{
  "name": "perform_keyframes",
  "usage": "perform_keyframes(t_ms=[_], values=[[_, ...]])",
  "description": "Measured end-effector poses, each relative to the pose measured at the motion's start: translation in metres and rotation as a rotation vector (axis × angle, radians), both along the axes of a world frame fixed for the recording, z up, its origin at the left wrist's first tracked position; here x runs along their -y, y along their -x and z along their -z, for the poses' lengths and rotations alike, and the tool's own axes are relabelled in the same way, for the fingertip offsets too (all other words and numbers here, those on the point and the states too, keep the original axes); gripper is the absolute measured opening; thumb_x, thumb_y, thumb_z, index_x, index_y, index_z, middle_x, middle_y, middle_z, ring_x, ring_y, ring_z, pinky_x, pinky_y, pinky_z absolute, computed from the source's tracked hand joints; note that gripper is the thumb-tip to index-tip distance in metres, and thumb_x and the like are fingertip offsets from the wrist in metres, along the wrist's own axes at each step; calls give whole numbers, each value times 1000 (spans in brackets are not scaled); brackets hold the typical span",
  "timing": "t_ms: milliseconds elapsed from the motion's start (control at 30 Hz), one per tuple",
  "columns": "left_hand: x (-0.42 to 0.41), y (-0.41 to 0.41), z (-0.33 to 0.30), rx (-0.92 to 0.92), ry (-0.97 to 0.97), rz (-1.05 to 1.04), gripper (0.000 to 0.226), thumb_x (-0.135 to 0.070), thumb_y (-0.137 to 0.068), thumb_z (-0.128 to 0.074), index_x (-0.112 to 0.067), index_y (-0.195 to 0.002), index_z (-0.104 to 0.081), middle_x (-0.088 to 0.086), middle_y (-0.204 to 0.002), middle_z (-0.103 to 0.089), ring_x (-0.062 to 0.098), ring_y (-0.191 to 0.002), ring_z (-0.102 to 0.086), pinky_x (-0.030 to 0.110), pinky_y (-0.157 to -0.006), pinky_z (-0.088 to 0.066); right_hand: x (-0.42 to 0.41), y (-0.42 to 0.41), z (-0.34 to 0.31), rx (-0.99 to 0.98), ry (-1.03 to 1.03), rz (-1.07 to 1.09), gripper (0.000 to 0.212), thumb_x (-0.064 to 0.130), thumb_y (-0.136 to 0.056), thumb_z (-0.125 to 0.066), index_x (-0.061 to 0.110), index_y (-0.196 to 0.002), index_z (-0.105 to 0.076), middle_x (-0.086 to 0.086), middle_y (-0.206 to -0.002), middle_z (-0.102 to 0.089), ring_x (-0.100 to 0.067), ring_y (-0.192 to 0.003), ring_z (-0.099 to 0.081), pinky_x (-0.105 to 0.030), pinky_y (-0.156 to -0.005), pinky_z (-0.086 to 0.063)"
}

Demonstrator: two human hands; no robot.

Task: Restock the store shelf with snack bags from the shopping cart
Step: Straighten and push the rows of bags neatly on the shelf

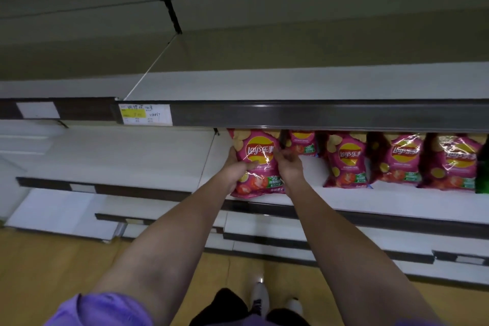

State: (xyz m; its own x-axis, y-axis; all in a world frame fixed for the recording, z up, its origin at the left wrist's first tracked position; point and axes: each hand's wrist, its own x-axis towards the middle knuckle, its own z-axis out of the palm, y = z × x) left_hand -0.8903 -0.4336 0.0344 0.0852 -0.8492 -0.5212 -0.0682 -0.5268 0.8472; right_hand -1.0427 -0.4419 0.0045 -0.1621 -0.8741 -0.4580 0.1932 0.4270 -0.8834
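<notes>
A pink snack bag (258, 159) stands upright at the left end of a white shelf (370, 202). My left hand (235, 171) grips its left edge, thumb across the front. My right hand (287, 164) holds its right edge with curled fingers. To the right stand three more pink bags (346, 160), (399, 159), (452, 164) in a row, and another bag (303, 143) sits further back behind the one I hold. The shopping cart is out of view.
A dark price rail (317, 115) of the shelf above overhangs the bag tops, with a yellow-and-white price tag (145, 114) at its left. A green package (483, 167) shows at the right edge. Bare white shelves lie left and below. The floor is wood-coloured.
</notes>
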Motion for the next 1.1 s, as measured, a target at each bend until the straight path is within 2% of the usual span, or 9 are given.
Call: perform_keyframes(t_ms=[100, 267, 433, 600, 667, 767, 900, 967, 1100], values=[[-6, 6, 7, 42, 17, -34, 73, -13, -79, -84, -31, -134, -39, 0, -120, -64, 23, -103, -67, 47, -84, -61, -12, 1, 5, 67, 40, -24, 22, 37, -97, -64, 21, -113, -61, -2, -115, -69, -22, -104, -67, -42, -92, -57], [-4, 6, 21, 34, -21, -40, 70, -15, -79, -84, -31, -132, -42, 0, -120, -65, 26, -105, -67, 53, -90, -58, -16, 6, 11, 69, 35, -14, 23, 30, -98, -65, 18, -118, -62, -2, -116, -68, -22, -104, -66, -33, -80, -57], [17, -2, 23, -6, -13, 25, 75, -15, -73, -89, -31, -130, -43, 3, -116, -67, 29, -100, -70, 54, -85, -60, -7, 1, 12, 85, 20, 43, 13, 27, -96, -68, 21, -106, -63, -4, -112, -69, -23, -99, -68, -42, -89, -58], [32, -10, 33, -114, -69, 35, 71, -45, -76, -84, -37, -132, -42, 4, -119, -67, 32, -100, -71, 55, -86, -59, 8, -9, 12, -41, -19, 71, 19, 38, -92, -69, 22, -103, -65, -5, -114, -69, -28, -107, -65, -49, -101, -51], [39, -10, 42, -161, -39, 41, 70, -47, -78, -80, -36, -135, -42, 4, -121, -68, 31, -100, -71, 54, -86, -59, 10, -10, 8, -23, -32, 99, 21, 40, -97, -62, 21, -107, -61, -5, -110, -67, -25, -99, -64, -44, -93, -52], [46, -7, 52, -202, 46, 28, 60, -35, -85, -77, -33, -136, -45, 5, -116, -71, 31, -98, -72, 54, -85, -60, 17, -4, 18, 9, 33, 81, 27, 38, -104, -49, 18, -121, -56, -4, -107, -67, -21, -94, -64, -33, -75, -51], [59, -5, 71, -360, 179, -99, 48, -22, -88, -67, -25, -133, -50, 14, -117, -70, 36, -103, -70, 54, -88, -58, 40, 3, 44, -178, 200, -41, 33, 36, -104, -47, 14, -124, -60, -5, -118, -68, -28, -111, -64, -45, -97, -51], [56, -3, 78, -460, 135, -110, 42, -25, -87, -61, -21, -129, -56, 17, -117, -71, 37, -104, -69, 51, -85, -59, 43, 4, 52, -259, 212, -70, 28, 29, -106, -44, 12, -123, -59, -8, -122, -65, -27, -112, -60, -45, -104, -47], [61, -1, 82, -402, 156, -121, 45, -39, -84, -58, -12, -118, -69, 18, -110, -74, 39, -106, -68, 51, -96, -54, 46, 1, 45, -86, 224, -99, 45, 50, -102, -45, 22, -137, -51, -8, -137, -58, -28, -122, -57, -46, -106, -46]])
